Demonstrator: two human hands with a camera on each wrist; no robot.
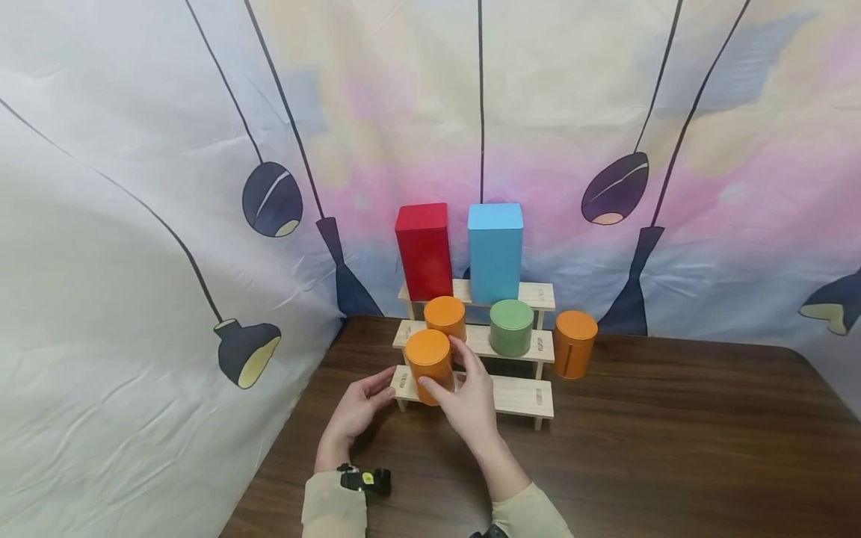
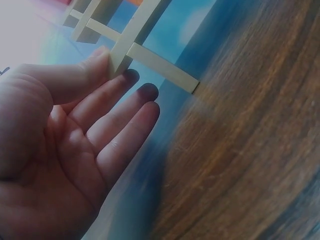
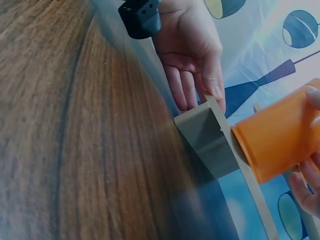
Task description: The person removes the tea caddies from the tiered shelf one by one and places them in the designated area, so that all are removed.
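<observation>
My right hand [image 1: 474,403] holds an orange round tin [image 1: 430,362] upright at the left part of the lowest step of a small wooden tiered stand [image 1: 514,394]. In the right wrist view, the base of this tin [image 3: 275,135] meets the step's board. The left end of that board is pinched by my left hand [image 1: 356,411], thumb on its top side and fingers below; the left wrist view shows the other fingers [image 2: 127,135] extended under the edge. Just behind the held tin, another orange tin [image 1: 445,310] stands on the middle step, with a green tin [image 1: 511,329] to its right.
On the top step stand a tall red box [image 1: 425,254] and a tall light blue box [image 1: 495,254]. A third orange tin [image 1: 575,344] is on the dark wooden table [image 1: 646,441], right of the stand. Printed cloth [image 1: 538,97] hangs close behind and at the left.
</observation>
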